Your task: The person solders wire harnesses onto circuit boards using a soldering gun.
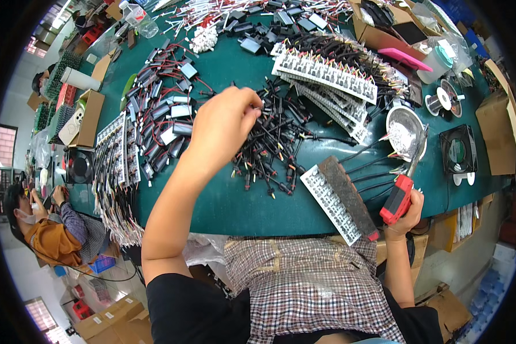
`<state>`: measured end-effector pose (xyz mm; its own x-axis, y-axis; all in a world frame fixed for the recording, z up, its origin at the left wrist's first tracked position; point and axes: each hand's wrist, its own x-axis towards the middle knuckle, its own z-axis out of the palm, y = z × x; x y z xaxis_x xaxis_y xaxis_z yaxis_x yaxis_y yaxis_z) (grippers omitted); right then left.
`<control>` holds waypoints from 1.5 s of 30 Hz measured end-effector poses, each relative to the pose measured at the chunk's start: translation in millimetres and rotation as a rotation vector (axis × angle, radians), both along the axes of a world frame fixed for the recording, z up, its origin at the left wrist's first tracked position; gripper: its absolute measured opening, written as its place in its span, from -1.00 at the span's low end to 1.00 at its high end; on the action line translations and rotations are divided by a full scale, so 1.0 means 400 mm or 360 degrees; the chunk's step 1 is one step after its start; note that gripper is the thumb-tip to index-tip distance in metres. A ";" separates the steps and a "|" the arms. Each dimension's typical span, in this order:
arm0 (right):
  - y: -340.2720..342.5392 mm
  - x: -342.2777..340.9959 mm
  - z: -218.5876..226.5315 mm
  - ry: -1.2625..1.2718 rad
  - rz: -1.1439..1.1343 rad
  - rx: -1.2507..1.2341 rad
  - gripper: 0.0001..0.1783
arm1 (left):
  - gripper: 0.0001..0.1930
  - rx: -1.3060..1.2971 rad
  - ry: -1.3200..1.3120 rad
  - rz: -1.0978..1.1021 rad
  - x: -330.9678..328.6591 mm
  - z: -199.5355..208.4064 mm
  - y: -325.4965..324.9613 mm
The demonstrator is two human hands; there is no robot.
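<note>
My left hand reaches over a pile of short black cables with connector ends in the middle of the table. Its thumb and fingertips are pinched together; anything between them is too small to make out. My right hand is closed around the handle of a red soldering gun. The gun's long metal front points up beside a metal bowl holding whitish material. Left of the gun lies a white slotted strip with a dark metal bar along it; several black cables extend from the bar towards the bowl.
Stacked white strips full of cables lie at the back right. Small boxed modules with red wires cover the left side, beside another cable-filled strip. A solder spool and a black fan stand right. A co-worker sits far left.
</note>
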<state>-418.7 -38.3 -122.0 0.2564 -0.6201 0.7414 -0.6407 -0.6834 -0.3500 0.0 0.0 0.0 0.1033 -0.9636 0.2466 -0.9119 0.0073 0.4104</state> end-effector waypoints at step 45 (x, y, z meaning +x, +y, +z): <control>0.350 0.002 0.313 -0.0738 0.0715 0.1479 -0.52 | -0.69 0.0380 0.1737 -0.0056 -0.348 -0.053 0.314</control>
<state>-418.0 101.6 3.2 0.4151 -0.9014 0.1228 -0.0787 -0.1701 -0.9823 -139.0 125.5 -21.0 0.1231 -0.9807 -0.1517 -0.0625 -0.1602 0.9851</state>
